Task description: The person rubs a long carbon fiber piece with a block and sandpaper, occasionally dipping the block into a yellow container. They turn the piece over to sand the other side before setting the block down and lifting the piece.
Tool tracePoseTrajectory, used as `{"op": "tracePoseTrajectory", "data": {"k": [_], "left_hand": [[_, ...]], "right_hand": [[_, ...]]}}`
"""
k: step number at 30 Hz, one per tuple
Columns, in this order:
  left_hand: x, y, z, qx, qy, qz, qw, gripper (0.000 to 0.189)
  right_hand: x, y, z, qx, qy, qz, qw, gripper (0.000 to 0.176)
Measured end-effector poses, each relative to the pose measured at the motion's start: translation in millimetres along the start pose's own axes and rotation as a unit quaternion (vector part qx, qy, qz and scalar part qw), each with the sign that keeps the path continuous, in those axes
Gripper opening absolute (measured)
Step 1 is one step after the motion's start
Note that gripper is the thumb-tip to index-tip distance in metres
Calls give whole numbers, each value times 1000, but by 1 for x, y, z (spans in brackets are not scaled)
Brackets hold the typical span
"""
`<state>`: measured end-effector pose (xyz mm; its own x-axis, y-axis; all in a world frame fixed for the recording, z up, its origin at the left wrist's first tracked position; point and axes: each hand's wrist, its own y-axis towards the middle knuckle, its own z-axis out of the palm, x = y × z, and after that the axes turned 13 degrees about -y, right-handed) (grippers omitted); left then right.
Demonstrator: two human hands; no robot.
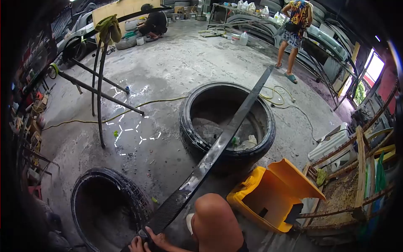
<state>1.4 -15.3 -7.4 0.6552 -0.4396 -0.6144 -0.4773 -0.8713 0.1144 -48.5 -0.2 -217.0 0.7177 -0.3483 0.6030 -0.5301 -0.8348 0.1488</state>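
Observation:
A long, narrow black panel (218,148), glossy along its length with a woven carbon-like pattern at the near end, slants away from me. It lies across the rim of a large tyre (268,122). Its near end is by my hands, over the edge of a second tyre (75,206). My left hand (137,245) has its fingers bent around that end. Close beside it, my right hand (158,239) grips the panel's lower edge, thumb towards the left hand. Some fingers are hidden beneath the panel. My bent knee (214,214) is to the right.
A yellow plastic bin (260,201) with its lid open stands right. Rusty metal framing (361,168) lines the right side. A dark stand (100,84) with a cloth is at left. A yellow hose (155,101) crosses the floor. Two people (299,19) are farther back, one crouching.

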Motion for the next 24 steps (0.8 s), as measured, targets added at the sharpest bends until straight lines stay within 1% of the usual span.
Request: {"op": "tracePoseTrajectory", "data": {"k": [2,4,5,6,7,8,9,10,11,13,14,15,16,17,18,19,20,21,22,23,24], "left_hand": [[12,-2,2,-2,21,31,999,31],[24,15,7,4,8,16,1000,30],[27,19,11,-14,17,9,1000,30],[23,26,13,-34,24,6,999,29],[13,15,7,-30,9,10,999,30],[3,7,2,-30,9,15,999,30],[-6,-3,-4,-20,4,8,1000,30],[-9,-11,-8,-9,-1,-3,1000,31],[4,-5,-2,-13,25,11,1000,31],[24,20,9,-16,20,8,1000,31],[27,29,9,-18,13,11,1000,31],[13,30,5,-27,14,11,999,31],[-5,22,-4,-23,-8,3,1000,29],[0,6,-5,9,-29,-12,999,27],[-3,-3,-3,-15,-16,19,1000,32],[0,-8,-2,-3,-26,30,999,32],[4,-4,6,-19,37,26,999,32],[6,8,9,-22,12,22,999,31],[8,22,10,-35,-2,6,999,31],[32,30,19,-57,-15,14,998,31],[40,34,17,-51,-29,-29,998,31]], "right_hand": [[-1,-12,5,-34,12,-29,999,59],[2,-15,11,-26,7,-31,999,61],[3,-17,19,-19,0,-33,999,59],[-1,-24,37,-9,-29,-23,999,60],[-2,-28,57,5,-73,-8,997,62],[-7,-39,97,27,-143,25,989,65],[-3,-30,97,52,-241,63,967,69],[-5,-43,90,34,-112,33,993,66],[2,-33,46,16,-25,9,999,63],[10,-20,-1,-10,91,11,996,58],[12,-9,-20,-22,147,28,989,56],[15,1,-41,79,251,166,950,46],[20,12,-60,162,289,257,908,56],[28,25,-85,239,311,349,851,71],[30,39,-116,300,270,393,826,68],[32,41,-124,220,301,350,859,69],[33,38,-128,148,335,309,878,69],[31,45,-142,233,268,344,869,73],[34,51,-145,262,218,372,863,74],[37,58,-148,293,168,397,853,75],[39,48,-137,128,286,333,889,67]]}}
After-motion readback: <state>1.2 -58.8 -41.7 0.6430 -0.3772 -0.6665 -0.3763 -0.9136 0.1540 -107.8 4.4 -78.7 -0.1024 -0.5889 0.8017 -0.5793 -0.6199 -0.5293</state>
